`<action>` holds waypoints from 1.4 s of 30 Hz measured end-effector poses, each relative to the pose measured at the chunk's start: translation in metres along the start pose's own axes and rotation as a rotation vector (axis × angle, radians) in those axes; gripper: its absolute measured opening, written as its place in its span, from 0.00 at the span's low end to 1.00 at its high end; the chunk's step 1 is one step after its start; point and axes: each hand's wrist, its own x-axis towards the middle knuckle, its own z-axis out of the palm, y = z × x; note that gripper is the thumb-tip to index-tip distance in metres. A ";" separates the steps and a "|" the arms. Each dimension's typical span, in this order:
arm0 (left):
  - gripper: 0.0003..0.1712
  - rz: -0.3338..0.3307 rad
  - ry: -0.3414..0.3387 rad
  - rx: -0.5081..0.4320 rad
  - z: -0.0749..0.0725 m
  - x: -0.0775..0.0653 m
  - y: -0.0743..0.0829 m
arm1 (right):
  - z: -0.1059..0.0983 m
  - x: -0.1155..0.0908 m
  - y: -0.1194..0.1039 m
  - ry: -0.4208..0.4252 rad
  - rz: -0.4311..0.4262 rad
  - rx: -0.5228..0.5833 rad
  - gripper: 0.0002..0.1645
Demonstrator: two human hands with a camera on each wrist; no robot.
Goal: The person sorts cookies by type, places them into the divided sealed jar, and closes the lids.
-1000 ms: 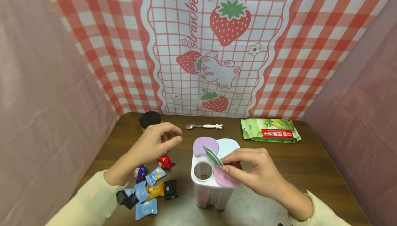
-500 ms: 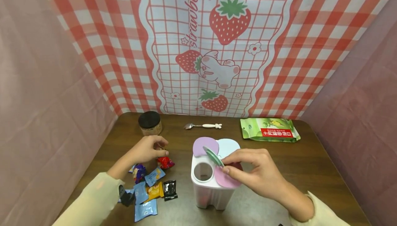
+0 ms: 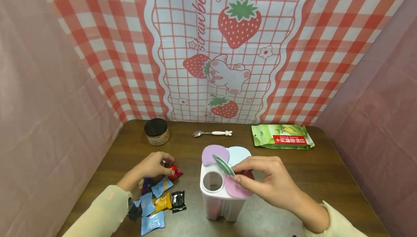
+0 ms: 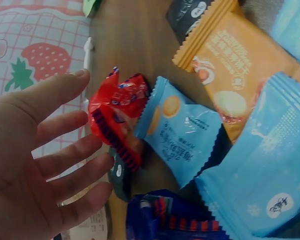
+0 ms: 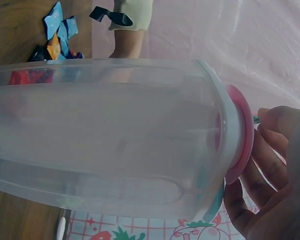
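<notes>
My left hand (image 3: 155,165) reaches to a red-wrapped candy (image 4: 121,112) on the table. In the left wrist view its fingers are spread beside the wrapper and do not close round it. A black packet (image 4: 120,172) lies partly hidden by the red one. Between thumb and fingers, my right hand (image 3: 272,179) pinches a green lid (image 3: 223,165), tilted up over a clear-walled container (image 3: 221,204). The round opening (image 3: 213,181) at its front left is uncovered. Purple (image 3: 215,154), pale blue (image 3: 240,154) and pink (image 3: 239,187) lids cover the other compartments.
Blue (image 3: 153,223), orange (image 3: 163,203) and black (image 3: 178,200) snack packets lie left of the container. Behind stand a black-lidded jar (image 3: 157,132), a spoon (image 3: 213,133) and a green packet (image 3: 282,136). Cloth walls enclose the table.
My left hand has moved down and left from beside the container to the red candy, uncovering the jar. The right hand has stayed in place with the green lid.
</notes>
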 end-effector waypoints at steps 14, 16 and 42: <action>0.22 -0.018 -0.013 0.022 0.009 -0.003 0.003 | -0.003 0.006 -0.003 -0.040 -0.037 -0.026 0.17; 0.21 -0.001 -0.018 0.025 0.009 -0.003 0.004 | -0.004 0.007 -0.004 -0.050 -0.039 -0.035 0.17; 0.20 0.095 0.168 0.056 -0.015 -0.012 0.013 | -0.012 0.012 -0.012 -0.132 0.049 -0.088 0.14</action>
